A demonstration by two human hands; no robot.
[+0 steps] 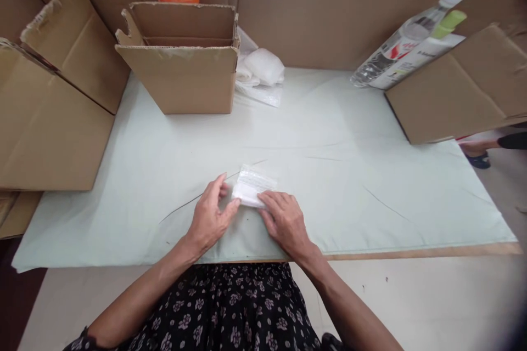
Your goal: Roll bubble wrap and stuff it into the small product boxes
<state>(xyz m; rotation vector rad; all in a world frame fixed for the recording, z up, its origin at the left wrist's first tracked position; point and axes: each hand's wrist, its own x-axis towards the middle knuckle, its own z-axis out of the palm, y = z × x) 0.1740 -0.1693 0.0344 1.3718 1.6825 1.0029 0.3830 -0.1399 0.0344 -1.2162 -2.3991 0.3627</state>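
Note:
A small, flat bundle of whitish bubble wrap (252,185) lies on the pale green cloth near the table's front edge. My right hand (285,222) grips its near right corner, fingers on top and thumb tucked at the near edge. On the other side, my left hand (211,216) has its thumb tip at the bundle's near left corner. The fingers of that hand are apart from the thumb, loosely curved, and hold nothing. Whatever the wrap may enclose is hidden. A thin dark line (181,209), like a strand, runs across the cloth by my left hand.
An open cardboard box (197,79) stands at the back, with crumpled bubble wrap (263,68) beside it. Larger boxes (53,126) fill the left. At right, a clear bottle (397,46) leans by another box (461,88). A person's foot (477,153) shows beyond.

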